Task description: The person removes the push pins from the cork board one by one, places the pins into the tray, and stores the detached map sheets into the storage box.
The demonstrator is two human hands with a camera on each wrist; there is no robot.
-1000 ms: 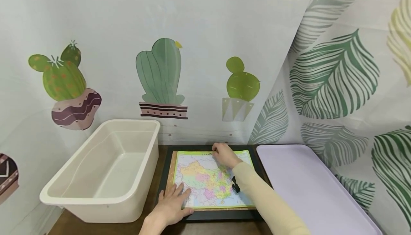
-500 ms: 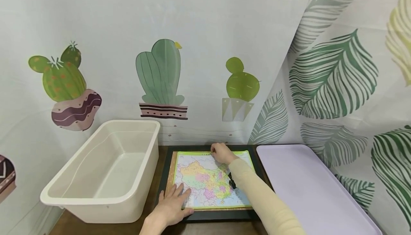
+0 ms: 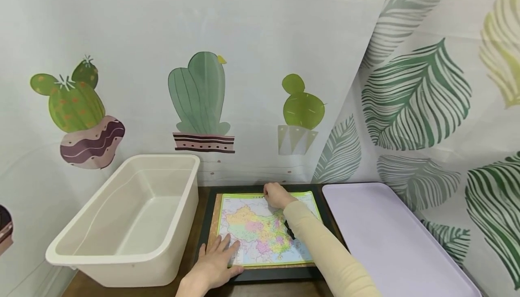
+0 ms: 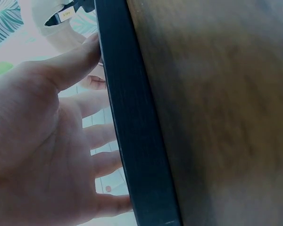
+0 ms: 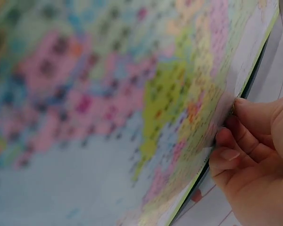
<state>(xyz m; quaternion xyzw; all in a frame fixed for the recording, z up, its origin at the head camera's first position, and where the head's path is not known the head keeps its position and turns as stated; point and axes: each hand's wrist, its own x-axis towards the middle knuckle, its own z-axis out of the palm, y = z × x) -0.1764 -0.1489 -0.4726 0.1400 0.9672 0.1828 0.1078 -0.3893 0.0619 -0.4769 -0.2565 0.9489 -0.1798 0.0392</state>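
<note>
A colourful map [image 3: 248, 231] with a green border lies on a cork board with a black frame [image 3: 260, 275]. My left hand [image 3: 215, 261] rests on the lower left corner, fingers spread over the map's edge. Its palm [image 4: 33, 136] shows in the left wrist view, beside the frame's dark outer edge. At the middle of the map's top edge is my right hand [image 3: 278, 195], thumb and fingers bent. In the right wrist view this hand [image 5: 254, 146] pinches a small pin-like thing at the edge; the fingertips mostly hide it, so I cannot tell its kind.
A deep cream-white tub [image 3: 122, 256] stands on the brown table left of the board. To the right lies a flat lilac tray [image 3: 390, 234]. A wall cloth [image 3: 252, 62] printed with cacti and leaves hangs directly behind.
My right hand and forearm have shifted slightly left at the map's top edge. The left hand stays on the corner. The head view has drifted a little.
</note>
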